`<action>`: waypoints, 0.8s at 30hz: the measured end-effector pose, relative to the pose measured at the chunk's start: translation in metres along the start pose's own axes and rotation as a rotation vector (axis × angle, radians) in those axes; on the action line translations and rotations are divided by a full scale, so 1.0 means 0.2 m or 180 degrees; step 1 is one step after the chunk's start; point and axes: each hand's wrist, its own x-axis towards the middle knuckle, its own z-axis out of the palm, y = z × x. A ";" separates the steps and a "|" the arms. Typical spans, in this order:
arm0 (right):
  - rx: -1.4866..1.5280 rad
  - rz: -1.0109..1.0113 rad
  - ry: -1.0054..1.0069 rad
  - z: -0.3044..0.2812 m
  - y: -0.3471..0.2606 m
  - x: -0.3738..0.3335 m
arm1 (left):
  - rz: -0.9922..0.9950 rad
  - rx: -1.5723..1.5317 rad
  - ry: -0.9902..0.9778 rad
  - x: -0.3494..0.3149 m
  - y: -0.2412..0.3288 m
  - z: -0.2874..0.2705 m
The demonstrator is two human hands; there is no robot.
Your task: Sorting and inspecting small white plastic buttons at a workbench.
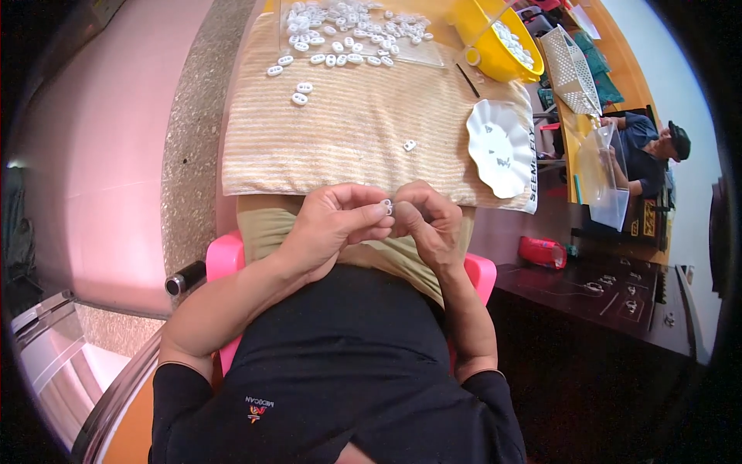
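Above my lap, just off the near edge of the striped cloth (309,147), my two hands meet. My left hand (338,223) is closed, pinching a small white two-holed oval piece (388,207) between thumb and fingers. Right beside that piece, my right hand (430,226) is closed in a pinch; whatever its fingertips hold is too small to make out. A similar white piece (410,145) lies alone on the cloth beyond my hands. On the right stands a white scalloped plate (482,127) with small dark bits (503,162) in it.
Many white oval pieces (355,58) lie at the cloth's far side, some on a clear tray (423,54). A yellow basin (473,23) of white pieces stands far right, near a thin black stick (468,80). Another person (645,147) sits at a table further right.
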 end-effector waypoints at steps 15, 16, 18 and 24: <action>0.0016 -0.0078 -0.0023 0.02 0.02 -0.01 | 0.0059 -0.0017 0.0072 0.00 -0.01 0.00; 0.0002 -0.0087 -0.0039 0.02 0.02 -0.01 | 0.0067 -0.0005 0.0057 0.01 -0.01 -0.01; -0.0002 -0.0082 -0.0045 0.02 0.02 -0.01 | 0.0071 -0.0017 0.0049 0.01 -0.02 -0.01; -0.0132 -0.0086 -0.0001 0.04 0.01 0.00 | 0.0102 -0.0042 0.0049 0.01 -0.02 -0.02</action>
